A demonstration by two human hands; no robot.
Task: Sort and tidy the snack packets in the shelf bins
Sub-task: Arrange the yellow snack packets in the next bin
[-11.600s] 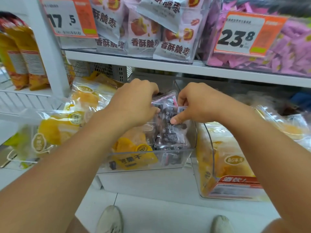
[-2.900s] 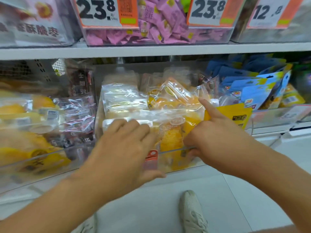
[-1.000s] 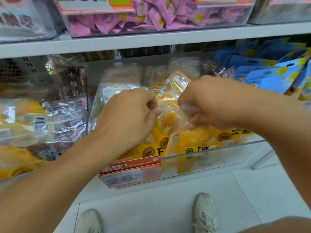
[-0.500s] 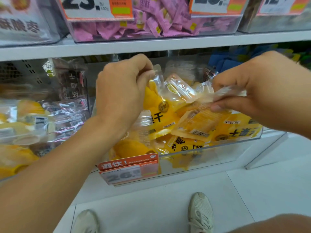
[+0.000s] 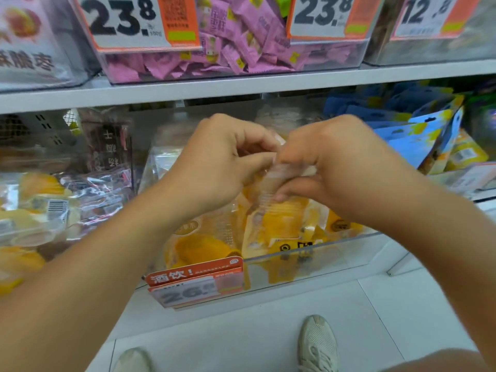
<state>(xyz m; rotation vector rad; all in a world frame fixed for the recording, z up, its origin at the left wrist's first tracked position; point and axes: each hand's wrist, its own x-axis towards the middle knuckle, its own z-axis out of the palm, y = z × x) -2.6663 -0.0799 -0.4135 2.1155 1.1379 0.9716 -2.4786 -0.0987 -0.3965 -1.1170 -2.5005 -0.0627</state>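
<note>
Yellow mango packet (image 5: 279, 210): upright in the clear bin (image 5: 322, 253), top edge pinched by left hand (image 5: 222, 167) and right hand (image 5: 330, 167), knuckles nearly touching; further yellow packets (image 5: 198, 242) beside it. Orange price tag (image 5: 196, 280) on bin front.

Orange-and-white price tag (image 5: 139, 21) reading 23.8 hanging at upper left; second 23.8 tag (image 5: 331, 16) sitting right of it; third tag (image 5: 434, 16) reading 12.8 showing at far right. Grey shelf board (image 5: 241, 85) running across view beneath them. Orange label (image 5: 197, 281) showing blurred 26 hanging low at centre. White floor (image 5: 241, 339) lying below. Two pale sneakers (image 5: 318, 343) standing on floor, left one (image 5: 132, 361) partly cut off.
</note>
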